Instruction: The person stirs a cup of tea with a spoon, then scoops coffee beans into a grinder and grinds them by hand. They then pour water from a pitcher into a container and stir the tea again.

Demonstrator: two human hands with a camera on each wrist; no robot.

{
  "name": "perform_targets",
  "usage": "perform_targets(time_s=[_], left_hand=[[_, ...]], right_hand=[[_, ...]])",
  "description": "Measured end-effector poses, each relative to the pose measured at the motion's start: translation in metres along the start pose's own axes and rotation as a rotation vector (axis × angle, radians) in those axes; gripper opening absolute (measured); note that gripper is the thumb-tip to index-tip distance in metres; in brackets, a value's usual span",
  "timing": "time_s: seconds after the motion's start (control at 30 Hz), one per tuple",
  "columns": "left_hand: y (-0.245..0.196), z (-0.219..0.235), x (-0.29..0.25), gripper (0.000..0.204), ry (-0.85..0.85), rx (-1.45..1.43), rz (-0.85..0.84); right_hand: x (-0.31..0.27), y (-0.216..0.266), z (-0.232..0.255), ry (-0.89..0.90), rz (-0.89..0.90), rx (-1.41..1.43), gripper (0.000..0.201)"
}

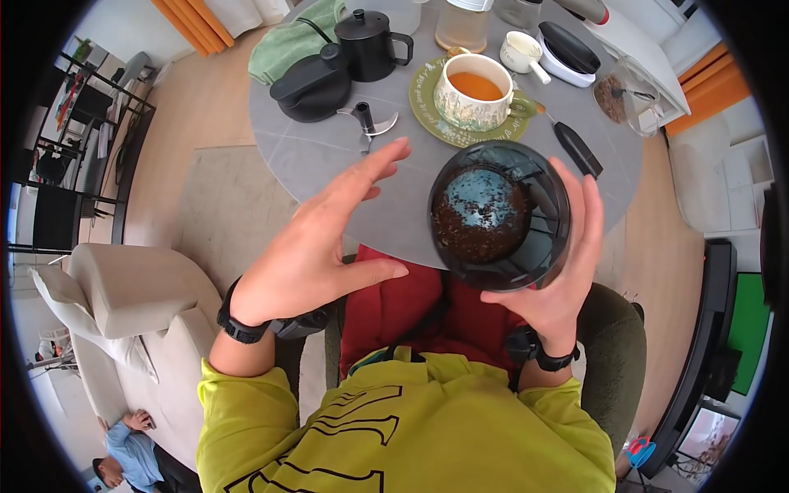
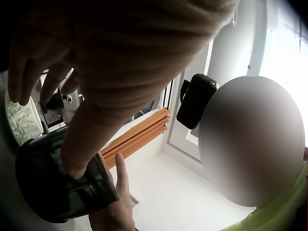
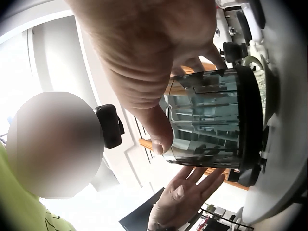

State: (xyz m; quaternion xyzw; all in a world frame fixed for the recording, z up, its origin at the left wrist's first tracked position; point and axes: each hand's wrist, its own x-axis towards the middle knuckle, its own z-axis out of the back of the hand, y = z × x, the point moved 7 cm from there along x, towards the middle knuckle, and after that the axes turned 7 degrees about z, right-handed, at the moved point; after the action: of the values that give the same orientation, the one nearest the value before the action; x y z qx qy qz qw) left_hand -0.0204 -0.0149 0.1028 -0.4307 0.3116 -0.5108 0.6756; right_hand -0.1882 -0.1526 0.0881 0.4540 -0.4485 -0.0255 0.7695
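Note:
My right hand (image 1: 567, 271) holds a smoky see-through grinder cup (image 3: 207, 118), thumb on one side and fingers round the other. In the head view its open mouth faces me, showing dark brown grounds (image 1: 470, 238) clinging over a bluish centre. My left hand (image 1: 308, 238) is held out beside the cup, fingers spread and nothing in its grasp. A metal chopper blade (image 1: 366, 122) with a black hub stands on the table beyond the left hand. Nearby lies a rounded black appliance part (image 1: 311, 89).
Behind the cup, a patterned mug (image 1: 468, 111) of orange-brown liquid sits on a green plate (image 1: 423, 111). A black-handled tool (image 1: 578, 150) lies to its right. Around the grey table (image 1: 362, 197) stand a black kettle (image 1: 366, 49), a green towel (image 1: 288, 45) and a small white cup (image 1: 519, 53).

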Motion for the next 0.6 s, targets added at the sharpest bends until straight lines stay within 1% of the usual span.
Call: perform_targets(time_s=[0.17, 0.2, 0.23, 0.3, 0.33, 0.37, 0.43, 0.47, 0.5, 0.57, 0.6], left_hand=[[-0.001, 0.003, 0.0, 0.101, -0.015, 0.023, 0.009], [-0.001, 0.004, 0.0, 0.101, -0.022, 0.021, 0.016], [0.0, 0.003, 0.001, 0.101, -0.019, 0.02, 0.017], [0.001, 0.004, 0.002, 0.093, -0.036, 0.059, -0.015], [0.0, 0.004, 0.002, 0.093, -0.036, 0.059, -0.014], [0.0, 0.005, 0.001, 0.093, -0.035, 0.053, -0.007], [0.0, 0.007, 0.002, 0.093, -0.038, 0.05, 0.003], [0.001, 0.007, 0.002, 0.097, -0.035, 0.04, 0.013], [0.002, 0.007, 0.002, 0.101, -0.031, 0.029, 0.022], [0.002, 0.007, 0.002, 0.101, -0.027, 0.025, 0.028], [0.002, 0.008, 0.002, 0.101, -0.029, 0.024, 0.031]], right_hand=[[0.001, -0.014, 0.014, -0.099, -0.108, -0.106, 0.129], [0.001, -0.011, 0.009, -0.048, -0.098, -0.037, 0.127], [0.0, -0.01, 0.007, -0.049, -0.1, -0.038, 0.127], [-0.003, -0.012, 0.006, -0.084, -0.139, -0.046, 0.126], [-0.004, -0.013, 0.008, -0.098, -0.103, -0.14, 0.124], [-0.004, -0.013, 0.009, -0.098, -0.103, -0.139, 0.124], [-0.003, -0.02, 0.006, -0.066, -0.154, 0.085, 0.124], [-0.004, -0.02, 0.001, -0.116, -0.206, 0.153, 0.124], [-0.005, -0.021, 0.002, -0.117, -0.21, 0.152, 0.124], [-0.005, -0.024, 0.01, -0.151, -0.209, -0.068, 0.123], [-0.004, -0.024, 0.01, -0.149, -0.207, -0.067, 0.123]])
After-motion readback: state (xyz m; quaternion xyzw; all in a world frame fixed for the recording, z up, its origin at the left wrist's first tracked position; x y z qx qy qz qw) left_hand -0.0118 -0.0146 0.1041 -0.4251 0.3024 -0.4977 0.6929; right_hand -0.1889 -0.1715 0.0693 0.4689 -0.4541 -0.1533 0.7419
